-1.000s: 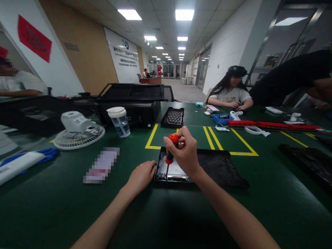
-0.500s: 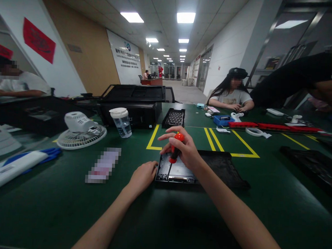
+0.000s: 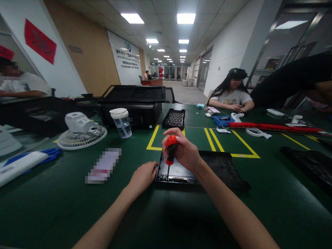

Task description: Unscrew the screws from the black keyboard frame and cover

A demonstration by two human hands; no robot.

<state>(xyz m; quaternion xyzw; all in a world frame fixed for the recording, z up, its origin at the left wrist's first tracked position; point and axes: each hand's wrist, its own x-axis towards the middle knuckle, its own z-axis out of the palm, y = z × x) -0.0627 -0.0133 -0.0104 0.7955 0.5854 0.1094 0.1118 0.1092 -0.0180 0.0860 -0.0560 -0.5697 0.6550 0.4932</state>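
My right hand (image 3: pixel 183 148) is closed around the red-and-black handle of a screwdriver (image 3: pixel 171 150). The screwdriver stands nearly upright, its dark shaft reaching down to the near left part of a black plastic panel (image 3: pixel 221 170). That panel lies flat on the table, with a raised rim and a shiny inner face on its left half. At the panel's left edge, my left hand (image 3: pixel 142 176) rests on the table, its fingers curled against the rim and partly hidden. Whether the tip sits in a screw is too small to tell.
A green table (image 3: pixel 70 215) carries yellow tape lines. Left stand a white fan (image 3: pixel 82 132), a lidded cup (image 3: pixel 121 123) and a blurred flat item (image 3: pixel 104 166). Beyond are a black case (image 3: pixel 130 114) and a tray of small parts (image 3: pixel 174 118). Across the table sits a person (image 3: pixel 232 94).
My right hand's fingers, spread around the handle before, have closed in and turned on it. The screwdriver handle has shifted slightly left and is more upright. My left hand stays put.
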